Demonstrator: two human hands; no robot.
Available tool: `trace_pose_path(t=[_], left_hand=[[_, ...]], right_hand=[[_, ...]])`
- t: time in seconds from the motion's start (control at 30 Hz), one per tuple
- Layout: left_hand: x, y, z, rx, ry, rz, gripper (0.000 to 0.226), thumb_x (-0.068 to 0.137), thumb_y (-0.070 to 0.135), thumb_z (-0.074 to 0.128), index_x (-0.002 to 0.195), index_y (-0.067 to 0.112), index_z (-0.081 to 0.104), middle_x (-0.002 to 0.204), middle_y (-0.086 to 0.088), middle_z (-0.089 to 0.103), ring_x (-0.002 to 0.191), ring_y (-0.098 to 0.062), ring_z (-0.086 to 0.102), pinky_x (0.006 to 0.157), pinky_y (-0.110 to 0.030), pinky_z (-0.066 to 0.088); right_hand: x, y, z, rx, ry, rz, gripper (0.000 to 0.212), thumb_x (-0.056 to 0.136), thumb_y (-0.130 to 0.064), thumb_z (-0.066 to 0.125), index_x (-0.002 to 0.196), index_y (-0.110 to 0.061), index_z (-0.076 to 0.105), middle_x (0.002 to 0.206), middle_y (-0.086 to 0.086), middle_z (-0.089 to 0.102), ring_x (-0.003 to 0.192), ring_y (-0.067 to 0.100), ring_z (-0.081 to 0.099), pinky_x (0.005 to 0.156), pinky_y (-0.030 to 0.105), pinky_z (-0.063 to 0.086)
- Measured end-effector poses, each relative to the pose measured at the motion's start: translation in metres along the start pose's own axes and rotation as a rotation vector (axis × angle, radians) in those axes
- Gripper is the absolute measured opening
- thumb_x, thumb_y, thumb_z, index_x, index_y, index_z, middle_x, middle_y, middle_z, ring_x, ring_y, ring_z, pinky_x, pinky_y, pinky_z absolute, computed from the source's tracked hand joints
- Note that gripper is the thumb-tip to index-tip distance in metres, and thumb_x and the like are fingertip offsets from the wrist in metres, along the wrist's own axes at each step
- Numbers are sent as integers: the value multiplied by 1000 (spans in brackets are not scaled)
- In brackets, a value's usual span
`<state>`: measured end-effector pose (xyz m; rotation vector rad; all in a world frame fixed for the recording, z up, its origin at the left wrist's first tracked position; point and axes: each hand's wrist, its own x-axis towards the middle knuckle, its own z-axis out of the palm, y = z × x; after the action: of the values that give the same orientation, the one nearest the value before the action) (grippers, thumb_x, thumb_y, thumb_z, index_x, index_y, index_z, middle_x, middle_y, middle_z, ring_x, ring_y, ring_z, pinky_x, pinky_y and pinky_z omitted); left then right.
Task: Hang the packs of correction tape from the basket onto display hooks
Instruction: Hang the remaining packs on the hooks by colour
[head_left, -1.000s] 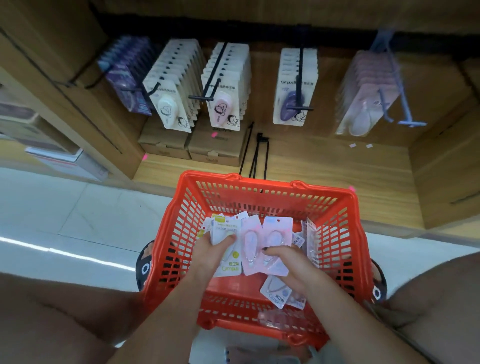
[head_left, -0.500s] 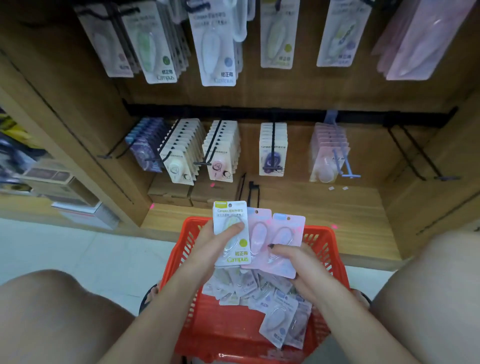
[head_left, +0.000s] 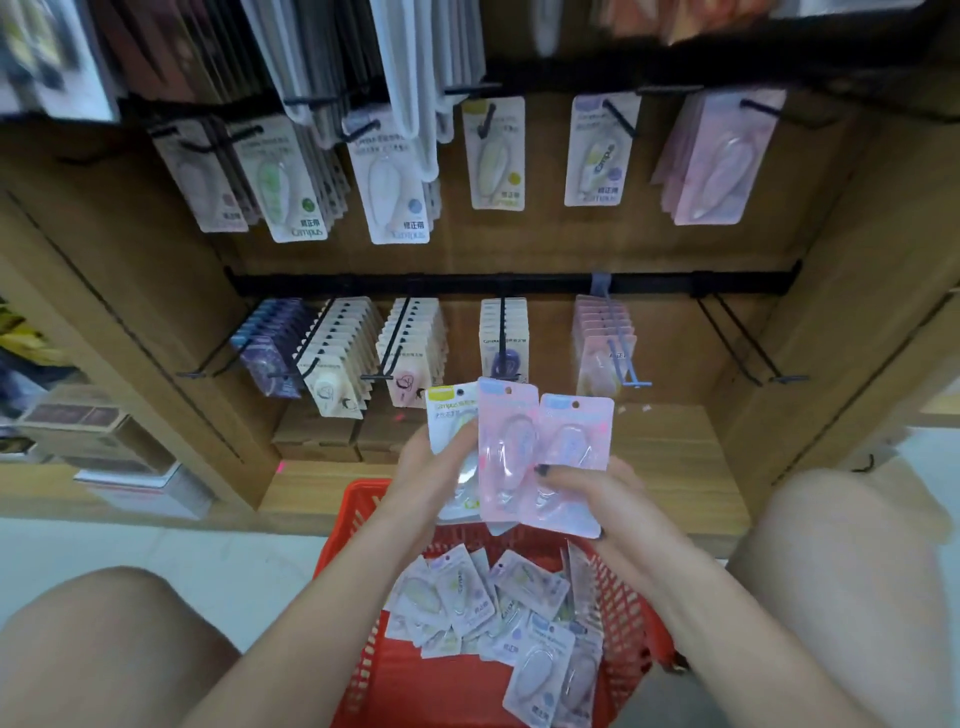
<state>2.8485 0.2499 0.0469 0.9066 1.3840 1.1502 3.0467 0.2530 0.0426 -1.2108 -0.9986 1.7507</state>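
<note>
Wooden shelving (head_left: 675, 447) fills the wall, two rails of hooks (head_left: 618, 332) already carrying packs. Below sits a red basket (head_left: 363, 519) with loose packs (head_left: 488, 597). Above it, the left hand (head_left: 426, 467) grips a white pack (head_left: 452, 415), and the right hand (head_left: 597, 499) pinches two pink packs (head_left: 540, 441) fanned beside it.

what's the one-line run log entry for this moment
stage: sorting held packs | left hand: holds white pack | right hand: holds pink packs | red basket: more packs | hung: none yet
</note>
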Motion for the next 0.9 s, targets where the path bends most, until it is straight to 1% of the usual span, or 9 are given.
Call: trace_pose_path(t=[0.07, 0.17, 0.23, 0.33, 0.43, 0.53, 0.6, 0.7, 0.9], left_hand=[[-3, 8, 7, 12, 41, 31, 36, 93, 56, 68, 120, 32, 74, 115, 5, 78, 109, -19, 74, 102, -54, 55], [-5, 15, 10, 33, 52, 62, 63, 78, 80, 63, 125, 38, 71, 119, 10, 76, 114, -17, 72, 104, -52, 54], [-7, 22, 11, 79, 36, 124, 60, 76, 73, 68, 123, 36, 71, 116, 12, 77, 111, -14, 73, 102, -52, 55], [-5, 34, 16, 143, -11, 161, 33, 89, 52, 74, 118, 37, 73, 113, 12, 78, 108, -15, 74, 100, -54, 56], [0, 47, 24, 147, -29, 202, 22, 99, 40, 68, 120, 38, 72, 115, 16, 77, 110, -9, 72, 99, -43, 56], [8, 65, 35, 139, -25, 204, 23, 98, 43, 67, 121, 41, 70, 114, 20, 76, 110, -7, 71, 90, -36, 54], [15, 79, 42, 143, -22, 200, 26, 95, 47, 69, 120, 42, 70, 114, 19, 76, 110, -11, 71, 94, -42, 58], [24, 101, 57, 145, -44, 232, 35, 86, 56, 70, 118, 43, 71, 114, 16, 77, 109, -14, 73, 101, -53, 56], [36, 129, 88, 180, -137, 302, 31, 87, 51, 68, 115, 40, 73, 114, 12, 77, 108, -15, 74, 101, -58, 56]], right_hand=[[1, -4, 2, -8, 6, -10, 26, 89, 1, 70, 112, -9, 76, 112, 13, 78, 107, 30, 75, 97, 46, 54], [0, -12, 0, -24, 16, -32, 32, 84, -4, 75, 116, -10, 75, 113, 13, 78, 108, 30, 75, 100, 50, 54], [-4, -19, -2, -40, -3, -60, 33, 89, 2, 69, 120, -9, 73, 114, 13, 78, 109, 30, 74, 98, 48, 55], [-9, -32, -5, -72, -42, -100, 34, 93, 5, 65, 123, -8, 72, 117, 14, 77, 112, 31, 73, 97, 48, 55], [-7, -44, -16, -65, -26, -138, 33, 91, -3, 71, 123, -10, 72, 119, 15, 76, 115, 35, 71, 106, 57, 51], [-7, -63, -28, -87, 95, -230, 50, 79, -17, 82, 126, -12, 68, 118, 9, 77, 111, 31, 74, 106, 61, 52], [-9, -80, -39, -77, 221, -333, 49, 81, -14, 83, 126, -13, 65, 117, 6, 77, 109, 27, 74, 103, 59, 54], [-11, -113, -57, -15, 254, -453, 39, 95, -2, 68, 131, -16, 60, 124, 4, 73, 116, 25, 71, 103, 53, 55], [-11, -170, -91, 45, 330, -587, 38, 96, 0, 55, 132, -13, 61, 126, 7, 71, 116, 25, 70, 98, 47, 56]])
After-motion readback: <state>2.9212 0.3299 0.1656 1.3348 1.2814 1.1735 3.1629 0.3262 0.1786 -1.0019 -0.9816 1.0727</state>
